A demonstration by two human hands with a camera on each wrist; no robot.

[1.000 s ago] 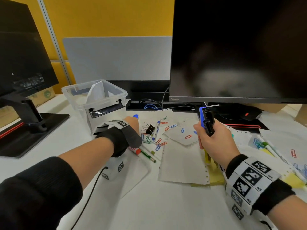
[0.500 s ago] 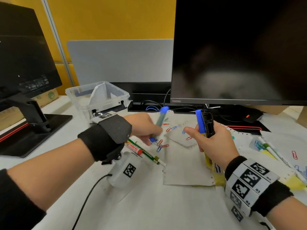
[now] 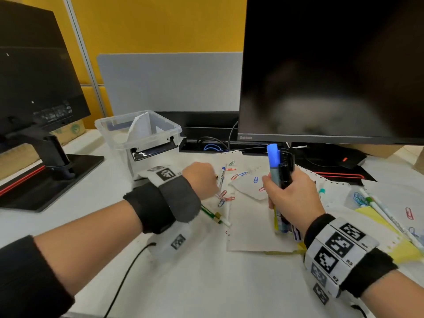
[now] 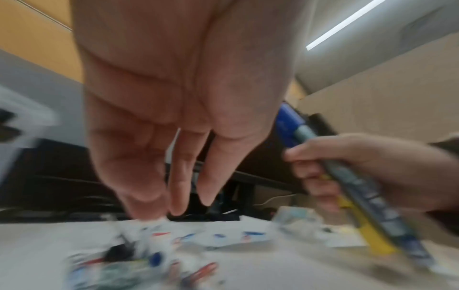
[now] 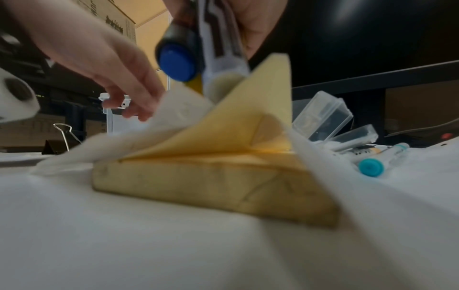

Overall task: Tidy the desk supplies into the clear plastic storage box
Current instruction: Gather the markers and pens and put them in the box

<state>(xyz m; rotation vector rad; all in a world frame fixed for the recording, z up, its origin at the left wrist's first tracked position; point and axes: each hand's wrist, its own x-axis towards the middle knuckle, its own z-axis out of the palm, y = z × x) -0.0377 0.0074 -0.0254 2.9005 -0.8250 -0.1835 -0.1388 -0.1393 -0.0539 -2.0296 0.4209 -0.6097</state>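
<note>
The clear plastic storage box (image 3: 176, 129) stands at the back left with a sheet of paper in it. My right hand (image 3: 296, 198) grips a bundle of markers (image 3: 278, 166) upright, one blue-capped and the others black, their lower ends over a yellow sticky pad (image 5: 211, 176). The left wrist view shows the same bundle of markers (image 4: 295, 123) in that fist. My left hand (image 3: 202, 180) hovers empty over the scattered paper clips (image 3: 227, 197) and a white pen (image 3: 222, 176), its fingers (image 4: 178, 176) straight and pointing down.
A green pencil (image 3: 212, 213) lies below my left wrist. More pens (image 3: 378, 207) and clips lie at the right on loose papers. A binder clip (image 5: 57, 145), a teal-capped marker (image 5: 372, 166) and small clear cases (image 5: 323, 117) lie about. Two monitors stand behind.
My left hand lifted a blue-capped marker and passed it to my right hand, which now holds it with the black ones. The left hand has dropped back over the clips, empty.
</note>
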